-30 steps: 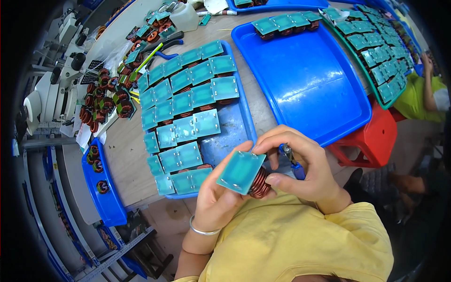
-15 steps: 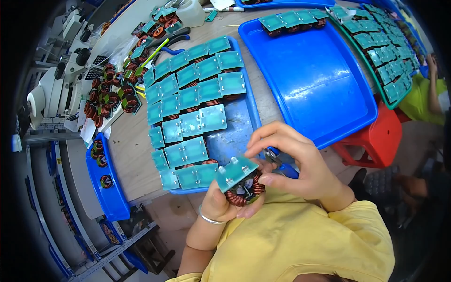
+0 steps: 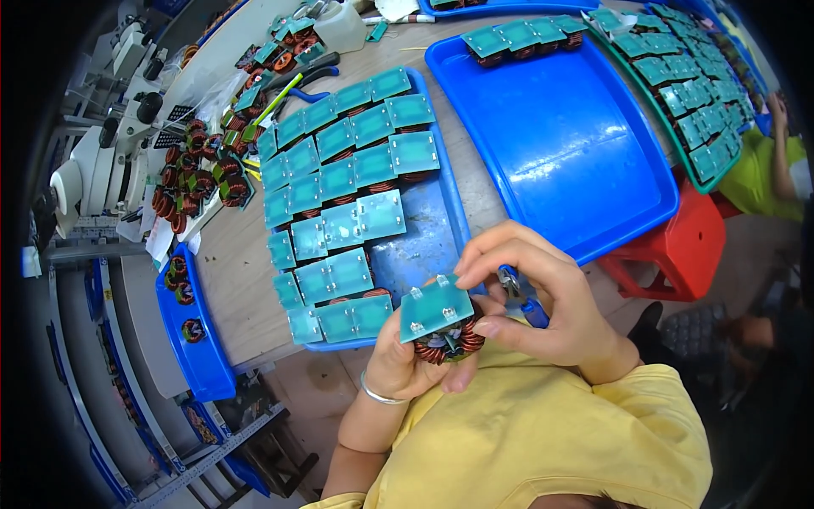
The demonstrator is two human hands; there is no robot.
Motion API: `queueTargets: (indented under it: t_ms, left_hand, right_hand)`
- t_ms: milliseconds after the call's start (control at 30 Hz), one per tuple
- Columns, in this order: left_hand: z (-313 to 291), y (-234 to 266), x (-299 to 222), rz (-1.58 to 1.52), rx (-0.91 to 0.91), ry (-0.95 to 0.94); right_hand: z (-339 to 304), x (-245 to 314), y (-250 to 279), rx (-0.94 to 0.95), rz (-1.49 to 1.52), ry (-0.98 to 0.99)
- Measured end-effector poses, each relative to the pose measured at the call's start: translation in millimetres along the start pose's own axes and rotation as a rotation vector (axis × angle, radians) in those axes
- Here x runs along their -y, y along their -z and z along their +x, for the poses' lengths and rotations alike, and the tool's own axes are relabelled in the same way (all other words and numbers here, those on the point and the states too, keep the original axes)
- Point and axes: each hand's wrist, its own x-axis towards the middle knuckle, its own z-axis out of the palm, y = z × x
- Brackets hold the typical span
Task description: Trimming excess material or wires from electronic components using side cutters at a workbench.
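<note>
My left hand (image 3: 400, 366) is wrapped round a copper-wound toroidal coil (image 3: 444, 343) with a green circuit board (image 3: 437, 307) on top. The board faces up, and metal pins stand out of it near its edges. My right hand (image 3: 543, 293) holds blue-handled pliers (image 3: 534, 313) in its palm, with their dark jaws showing between the fingers. Its thumb and fingertips touch the right side of the board and coil. Just beyond my hands, a blue tray (image 3: 424, 229) bears rows of similar board-topped coils (image 3: 341, 224).
Another blue tray (image 3: 585, 161) at the right has several boards along its far edge. A green tray (image 3: 710, 188) of boards lies farther right, above a red stool (image 3: 670, 254). Loose coils (image 3: 191, 170) and pliers (image 3: 318, 75) lie left; a narrow blue tray (image 3: 208, 369) holds a few coils.
The coil and board have turned in my left hand, so the board lies flatter and faces up more. My right fingers have shifted slightly right with it.
</note>
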Motion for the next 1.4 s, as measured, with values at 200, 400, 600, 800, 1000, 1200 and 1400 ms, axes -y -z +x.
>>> queueTargets:
  t_ms: [200, 400, 600, 800, 1000, 1200, 1400]
  left_hand:
    - [4, -4, -5, 0.037, 0.063, 0.059]
    - [3, -8, -7, 0.144, 0.01, 0.042]
    - [0, -5, -3, 0.096, 0.048, 0.02]
    - [-1, 0, -1, 0.038, 0.072, 0.027]
    - [-2, -3, -2, 0.061, 0.037, 0.029]
    - [6, -26, -7, 0.396, -0.142, -0.148]
    - [5, -30, -6, 0.535, -0.25, -0.193]
  right_hand:
    - [-2, 4, 2, 0.001, -0.019, 0.003]
    - [-3, 1, 2, -0.008, -0.03, 0.079]
    - [-3, 1, 1, -0.025, -0.049, 0.049]
    - [-4, 3, 1, -0.019, -0.077, 0.011]
    - [-5, 5, 0, -0.014, -0.07, 0.016]
    - [-3, -8, -1, -0.049, -0.022, -0.012]
    - [1, -21, -4, -0.035, 0.048, -0.002]
